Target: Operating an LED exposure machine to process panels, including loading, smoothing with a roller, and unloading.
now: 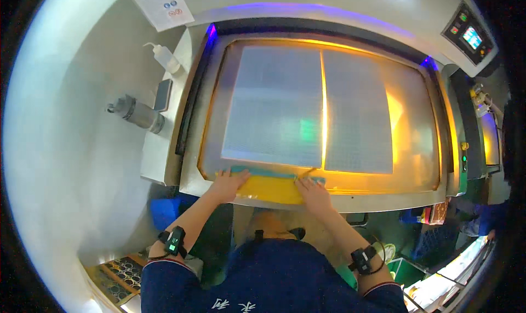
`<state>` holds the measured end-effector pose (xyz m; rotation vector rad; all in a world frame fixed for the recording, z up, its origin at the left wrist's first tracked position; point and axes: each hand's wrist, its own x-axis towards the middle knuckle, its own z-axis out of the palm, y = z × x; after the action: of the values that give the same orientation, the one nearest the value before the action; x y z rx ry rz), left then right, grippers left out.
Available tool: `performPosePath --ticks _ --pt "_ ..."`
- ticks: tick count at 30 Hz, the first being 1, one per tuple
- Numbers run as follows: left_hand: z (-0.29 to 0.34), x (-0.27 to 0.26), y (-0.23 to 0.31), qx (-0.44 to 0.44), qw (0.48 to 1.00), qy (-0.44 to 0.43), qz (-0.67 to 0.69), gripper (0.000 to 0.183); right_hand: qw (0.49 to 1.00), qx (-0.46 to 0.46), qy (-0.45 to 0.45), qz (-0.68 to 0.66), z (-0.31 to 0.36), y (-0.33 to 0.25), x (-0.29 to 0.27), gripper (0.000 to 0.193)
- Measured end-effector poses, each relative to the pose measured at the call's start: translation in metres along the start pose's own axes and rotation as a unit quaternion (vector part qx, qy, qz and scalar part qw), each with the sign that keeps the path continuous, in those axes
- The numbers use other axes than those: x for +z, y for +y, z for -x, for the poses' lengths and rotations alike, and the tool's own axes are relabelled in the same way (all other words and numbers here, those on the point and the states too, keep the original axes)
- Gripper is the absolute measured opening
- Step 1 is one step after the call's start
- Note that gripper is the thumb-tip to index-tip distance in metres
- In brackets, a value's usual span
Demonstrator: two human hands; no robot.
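Note:
At the near edge of a framed machine bed, both hands are on a yellow flexible-looking sheet with a teal strip along its far side. My left hand grips its left end, fingers over the upper face and pointing inward. My right hand has hold of the right end, fingertips near the teal strip; a thin brownish piece shows by them. What lies under the palms is hidden. Beyond the sheet, two pale, finely patterned panels lie side by side on the bed: a wider left panel and a narrower right panel.
On the left ledge are a grey bottle, a dark phone and a white squeeze bottle. A control panel is mounted at the upper right. Yellow light reflects off the bed's right part. A blue bin sits low at left.

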<state>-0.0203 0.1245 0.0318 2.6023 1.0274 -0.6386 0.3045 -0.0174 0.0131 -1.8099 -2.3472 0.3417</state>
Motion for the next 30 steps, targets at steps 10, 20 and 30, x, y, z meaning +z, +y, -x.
performPosePath --ticks 10,20,30 --pt "-0.304 -0.144 -0.176 -0.051 0.987 0.139 -0.061 0.074 0.983 0.099 -0.053 0.145 -0.335 0.197 -0.023 0.064" --pt "-0.494 -0.252 -0.298 -0.052 0.978 0.202 -0.018 0.077 0.982 0.101 -0.002 0.162 -0.562 0.322 -0.057 0.078" --pt "-0.305 -0.161 -0.198 -0.093 0.985 0.138 -0.050 0.082 0.987 0.107 0.027 0.116 -0.378 0.188 -0.010 0.065"
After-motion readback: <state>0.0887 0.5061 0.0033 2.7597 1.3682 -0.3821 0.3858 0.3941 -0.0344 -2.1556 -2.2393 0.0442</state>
